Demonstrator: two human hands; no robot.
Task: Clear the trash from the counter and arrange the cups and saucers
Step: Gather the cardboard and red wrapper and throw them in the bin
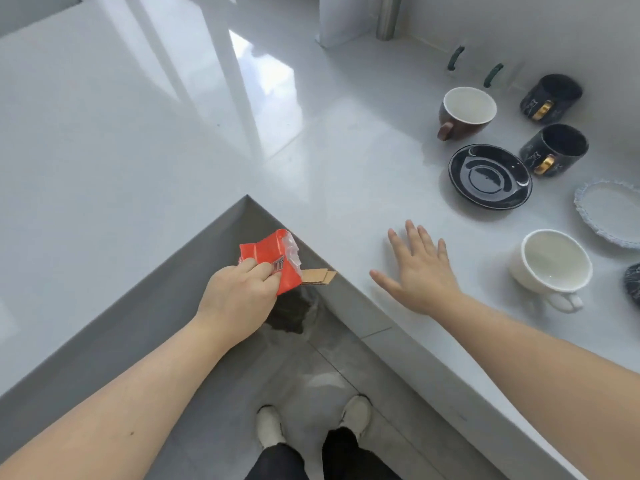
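Note:
My left hand [239,299] grips a crumpled red wrapper [273,256] and a piece of brown cardboard [318,276], held off the counter's inner corner above the floor. My right hand [420,268] is flat and open on the white counter [346,174], fingers spread. To its right stand a white cup [550,261], a black saucer [490,176], a brown cup with a white inside [467,110], two black marbled cups with gold handles [554,150] [552,98], and a pale blue lace-edged saucer [609,211].
The L-shaped counter wraps around me. A dark-lined bin [289,313] sits on the grey floor below my left hand. Another dark piece [633,284] shows at the right edge. Two clear glasses with dark green handles [491,76] stand by the wall. My shoes [311,420] are below.

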